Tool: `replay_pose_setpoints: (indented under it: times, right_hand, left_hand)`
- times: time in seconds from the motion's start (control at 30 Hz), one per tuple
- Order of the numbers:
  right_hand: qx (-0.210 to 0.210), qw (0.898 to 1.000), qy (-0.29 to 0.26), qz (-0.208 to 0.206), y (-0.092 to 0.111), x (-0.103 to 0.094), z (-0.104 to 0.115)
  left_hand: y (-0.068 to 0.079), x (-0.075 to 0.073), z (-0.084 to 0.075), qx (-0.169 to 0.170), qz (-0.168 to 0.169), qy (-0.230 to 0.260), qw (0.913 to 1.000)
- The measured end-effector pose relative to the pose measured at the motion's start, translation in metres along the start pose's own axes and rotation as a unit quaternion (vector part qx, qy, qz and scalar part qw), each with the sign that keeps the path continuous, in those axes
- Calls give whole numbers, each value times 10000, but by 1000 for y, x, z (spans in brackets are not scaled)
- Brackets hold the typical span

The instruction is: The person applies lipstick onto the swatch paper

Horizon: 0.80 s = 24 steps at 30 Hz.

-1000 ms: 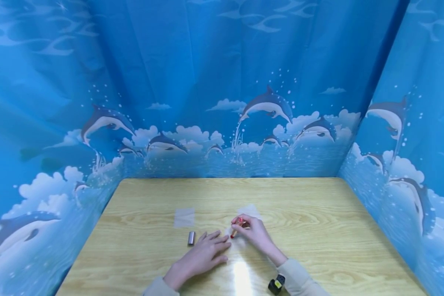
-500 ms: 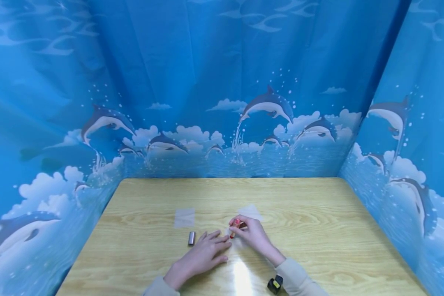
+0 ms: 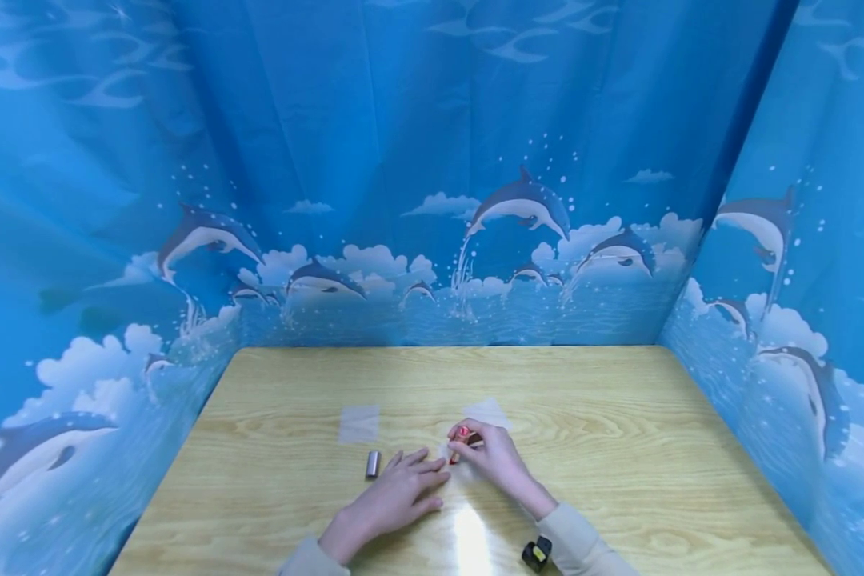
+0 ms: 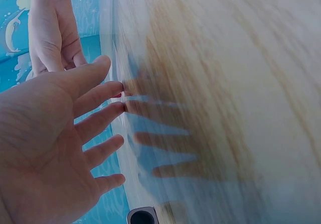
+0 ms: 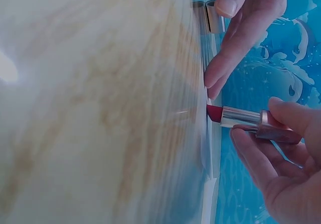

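My right hand (image 3: pixel 495 456) pinches a lipstick (image 5: pixel 241 117) between thumb and fingers. Its red tip (image 5: pixel 214 113) points down, right at a thin whitish sheet (image 3: pixel 442 453) on the table, which the hands mostly cover. My left hand (image 3: pixel 401 494) lies palm down with fingers spread. In the left wrist view, the fingertips of the left hand (image 4: pixel 65 128) rest at the table surface, close beside the lipstick. Just left of that hand stands the silver lipstick cap (image 3: pixel 373 465), its hollow end showing in the left wrist view.
Two more thin whitish sheets lie farther back on the wooden table (image 3: pixel 288 400): one sheet (image 3: pixel 359 424) at left, another sheet (image 3: pixel 487 411) behind my right hand. A black device (image 3: pixel 536 554) is at the right sleeve. Blue dolphin-print curtains (image 3: pixel 432 160) enclose the table.
The lipstick's upper end has shifted slightly left, so it stands a bit more upright, with small movements of my right hand. My left hand and the cap stay in place.
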State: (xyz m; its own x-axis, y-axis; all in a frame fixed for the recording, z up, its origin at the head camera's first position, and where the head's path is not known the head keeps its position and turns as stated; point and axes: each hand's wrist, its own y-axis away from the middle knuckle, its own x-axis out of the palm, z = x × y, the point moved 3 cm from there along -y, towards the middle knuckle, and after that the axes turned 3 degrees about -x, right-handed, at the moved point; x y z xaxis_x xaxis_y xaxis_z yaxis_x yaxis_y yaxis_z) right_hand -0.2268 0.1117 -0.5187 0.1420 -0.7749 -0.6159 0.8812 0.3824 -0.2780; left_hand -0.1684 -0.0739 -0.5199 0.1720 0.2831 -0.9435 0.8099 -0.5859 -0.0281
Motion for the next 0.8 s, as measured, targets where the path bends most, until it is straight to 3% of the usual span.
replay_pose_setpoints:
  times: [0.8]
  right_hand:
    - [315, 9994, 52, -129, 5, -13, -10]
  left_hand:
    - [1, -1, -1, -18, 29, 79, 10000]
